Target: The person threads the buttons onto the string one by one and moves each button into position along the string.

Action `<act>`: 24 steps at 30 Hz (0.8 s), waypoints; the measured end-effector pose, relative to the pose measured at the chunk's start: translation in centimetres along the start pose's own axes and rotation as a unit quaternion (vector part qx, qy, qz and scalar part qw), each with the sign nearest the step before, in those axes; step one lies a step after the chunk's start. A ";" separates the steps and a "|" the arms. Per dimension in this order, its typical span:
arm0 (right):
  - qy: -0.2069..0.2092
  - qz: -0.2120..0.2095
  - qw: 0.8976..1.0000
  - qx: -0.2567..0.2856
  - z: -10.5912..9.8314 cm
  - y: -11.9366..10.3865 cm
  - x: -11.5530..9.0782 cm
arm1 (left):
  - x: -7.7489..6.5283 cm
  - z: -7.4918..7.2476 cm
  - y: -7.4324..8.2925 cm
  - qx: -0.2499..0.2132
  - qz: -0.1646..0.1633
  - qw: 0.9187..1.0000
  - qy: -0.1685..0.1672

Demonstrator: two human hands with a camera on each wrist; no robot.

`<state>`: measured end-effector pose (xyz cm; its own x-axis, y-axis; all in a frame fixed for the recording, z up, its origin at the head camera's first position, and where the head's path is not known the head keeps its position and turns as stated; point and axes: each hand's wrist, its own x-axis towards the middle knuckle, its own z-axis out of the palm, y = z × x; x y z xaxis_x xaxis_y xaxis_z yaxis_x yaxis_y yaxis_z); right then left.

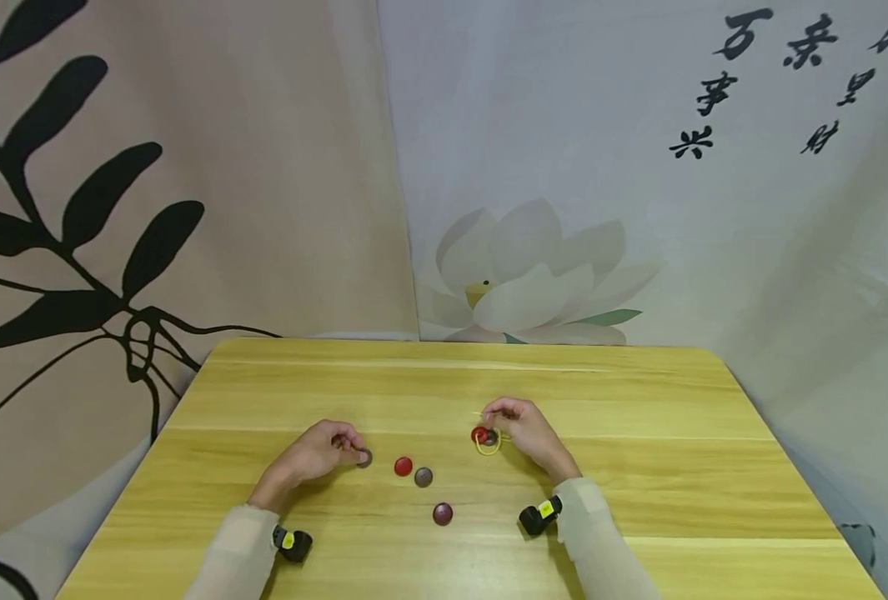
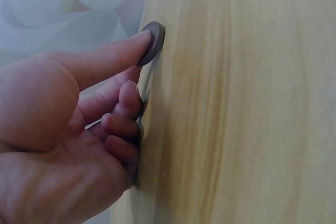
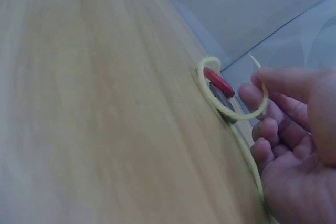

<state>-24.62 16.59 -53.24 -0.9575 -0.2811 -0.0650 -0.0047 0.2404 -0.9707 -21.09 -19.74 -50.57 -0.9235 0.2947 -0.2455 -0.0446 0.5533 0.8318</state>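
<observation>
My left hand (image 1: 319, 450) pinches a dark brown button (image 2: 153, 45) between thumb and forefinger, tilted on edge close over the wooden table. At the right, my right hand (image 1: 526, 429) pinches a thin yellow cord (image 3: 210, 94) near its end, whose tip sticks up past the fingertips. The cord curves in a loop by a red button (image 3: 219, 81) and a brown button, which lie together just under those fingers. Between the hands lie a loose red button (image 1: 403, 466), a grey-brown button (image 1: 423, 477) and, nearer me, a dark purplish button (image 1: 443, 513).
The wooden table (image 1: 684, 467) reaches back to a pale curtain (image 1: 308, 208) with printed leaves, a lotus and black characters. Each wrist carries a small black camera, the left one (image 1: 293, 544) and the right one (image 1: 539, 517), both close over the tabletop.
</observation>
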 end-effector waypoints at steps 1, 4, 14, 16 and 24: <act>-0.001 -0.001 1.000 0.002 0.0 0.0 0.0 | 0.0 0.0 0.0 0.001 -0.001 1.000 0.003; -0.003 -0.002 1.000 0.007 0.1 -0.1 0.0 | -0.1 0.0 0.0 0.004 -0.001 1.000 0.008; -0.003 0.001 1.000 0.001 0.2 0.1 -0.1 | -0.2 0.0 -0.7 0.004 0.003 1.000 0.017; -0.001 -0.004 1.000 0.002 0.3 0.2 -0.1 | -0.3 0.0 -0.8 0.001 -0.001 1.000 0.024; 0.026 -0.004 1.000 0.016 0.7 -0.5 -0.5 | -0.2 0.2 -0.1 -0.012 -0.002 0.999 0.044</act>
<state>-23.98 15.98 -52.93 -0.9711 -0.2343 -0.0452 -0.0048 0.2086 -0.9780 -20.82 -19.77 -50.71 -0.9534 0.2212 -0.2052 -0.0569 0.5359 0.8424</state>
